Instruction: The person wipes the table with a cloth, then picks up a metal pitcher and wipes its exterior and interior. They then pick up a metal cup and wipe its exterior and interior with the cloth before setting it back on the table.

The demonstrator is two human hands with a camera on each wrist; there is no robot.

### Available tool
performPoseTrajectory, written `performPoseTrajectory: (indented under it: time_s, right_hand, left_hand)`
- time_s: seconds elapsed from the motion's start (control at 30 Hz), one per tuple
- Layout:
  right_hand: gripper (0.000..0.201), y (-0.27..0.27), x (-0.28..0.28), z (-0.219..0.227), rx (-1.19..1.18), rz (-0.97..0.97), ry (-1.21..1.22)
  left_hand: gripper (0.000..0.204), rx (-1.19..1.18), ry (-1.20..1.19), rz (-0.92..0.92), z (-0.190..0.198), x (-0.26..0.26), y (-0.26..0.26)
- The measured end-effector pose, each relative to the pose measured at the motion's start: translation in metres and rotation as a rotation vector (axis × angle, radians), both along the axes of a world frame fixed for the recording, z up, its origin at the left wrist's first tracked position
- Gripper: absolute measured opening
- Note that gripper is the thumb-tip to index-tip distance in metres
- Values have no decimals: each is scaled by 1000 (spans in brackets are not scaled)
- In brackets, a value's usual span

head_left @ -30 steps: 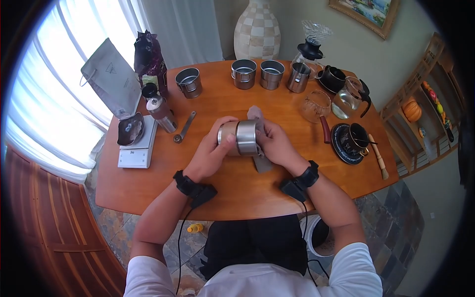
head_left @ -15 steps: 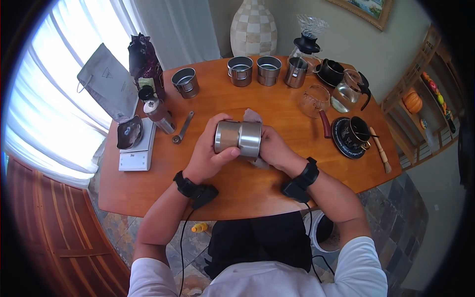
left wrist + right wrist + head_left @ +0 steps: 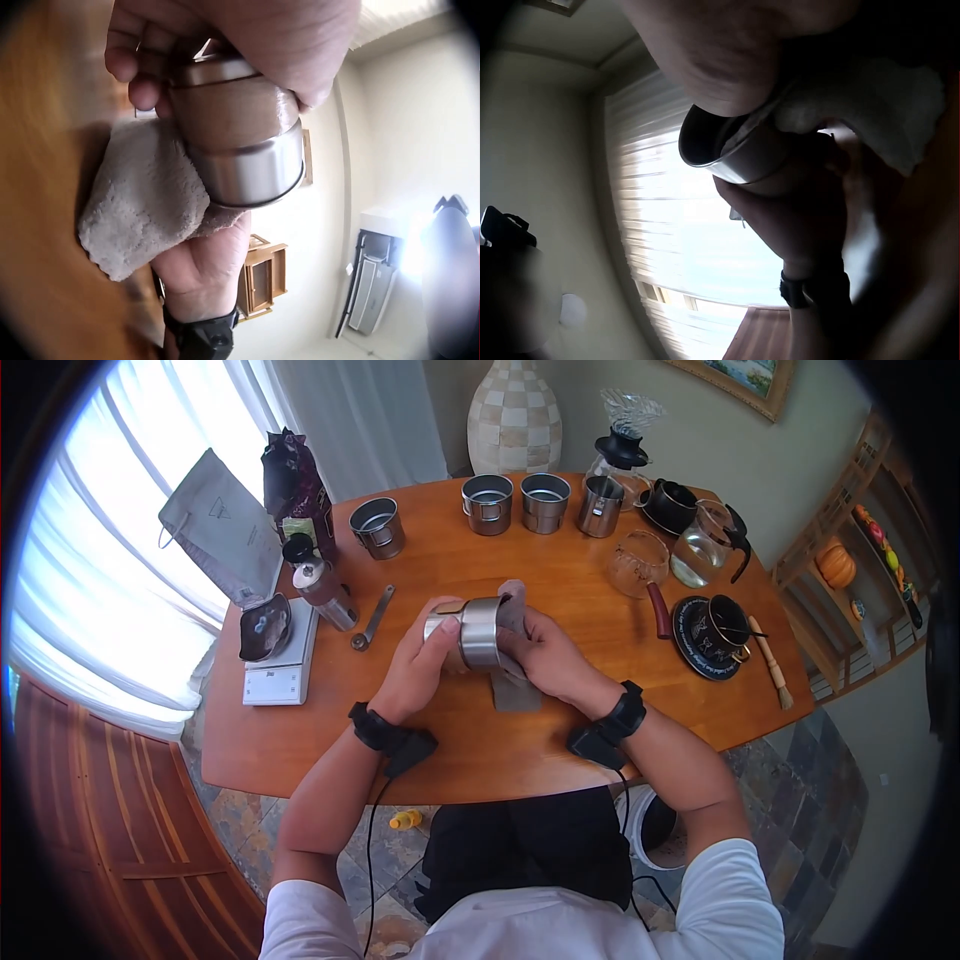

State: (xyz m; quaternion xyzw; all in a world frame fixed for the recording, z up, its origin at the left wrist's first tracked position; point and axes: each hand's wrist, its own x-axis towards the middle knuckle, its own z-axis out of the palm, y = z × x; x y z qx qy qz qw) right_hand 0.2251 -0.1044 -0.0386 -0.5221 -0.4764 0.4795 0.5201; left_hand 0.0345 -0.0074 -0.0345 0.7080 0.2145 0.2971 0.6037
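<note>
Above the middle of the wooden table [image 3: 300, 740], the left hand [image 3: 415, 665] grips a steel mug [image 3: 468, 632] lying sideways, while the right hand [image 3: 545, 655] pinches a grey cloth [image 3: 515, 685] against its rim.

Oval wooden table [image 3: 640, 690], sheer-curtained bright window [image 3: 90, 550], stone-tile floor [image 3: 800, 810], possibly shelving [image 3: 870, 560] at right

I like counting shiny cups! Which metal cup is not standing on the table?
The steel cup held sideways in the left hand, with the right hand pressing a cloth to it. The other four cups stand upright along the table's far side.
</note>
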Motion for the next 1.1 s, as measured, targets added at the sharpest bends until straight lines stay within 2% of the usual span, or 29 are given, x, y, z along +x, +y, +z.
performPoseTrajectory:
  time_s: [0.07,0.13,0.17,0.23,0.27,0.33,0.37,0.43,0.47,0.53,0.57,0.63,0.7,0.83,0.9,0.97,1.0,1.07,1.1]
  right_hand:
    - [26,2,2,0,-14,-4,-48]
    - [25,4,3,0,92,33,241]
    - [25,3,3,4,94,34,239]
    - [26,-3,2,14,174,-113,372]
    - [26,-2,5,13,176,-113,373]
    - [25,0,13,13,372,-268,294]
    - [25,0,13,13,372,-269,297]
    - [27,-2,12,17,523,-361,153]
    - [27,-4,13,19,525,-363,155]
    - [33,-12,12,23,787,-365,-652]
    - [37,-15,9,23,724,-253,-701]
    - [36,-15,0,28,711,-206,-684]
    - [35,-14,-3,27,696,-159,-669]
    - [35,-7,4,16,643,-52,-755]
    - [37,-7,5,16,610,11,-774]
    - [45,-11,5,21,173,290,-350]
    - [45,-11,6,17,173,288,-350]
    - [49,-9,7,8,-39,432,63]
    - [49,-9,8,6,-38,433,62]
  left_hand:
    - [45,-185,-55,-2,-4,0,7]
    - [48,-262,-125,-8,-9,1,11]
    - [53,-338,-199,-14,-9,2,12]
    - [55,-381,-234,-32,-5,0,14]
    - [58,-427,-264,-51,-2,-1,14]
    - [58,-444,-268,15,-1,1,13]
    - [58,-436,-280,4,-3,0,15]
    - [57,-428,-288,-9,-3,1,15]
    - [56,-442,-268,15,0,3,13]
    - [56,-455,-243,38,-1,2,13]
    - [55,-457,-226,16,-5,0,16]
    - [56,-460,-207,-4,-6,-2,16]
    - [54,-430,-170,75,-2,0,12]
    - [53,-385,-161,81,-5,0,15]
    - [49,-260,-97,81,-4,0,14]
    - [46,-190,-63,99,-3,2,7]
    - [44,-121,-32,117,-3,3,4]
    - [40,-102,-46,88,-5,2,3]
    - [41,-20,-28,93,-6,2,2]
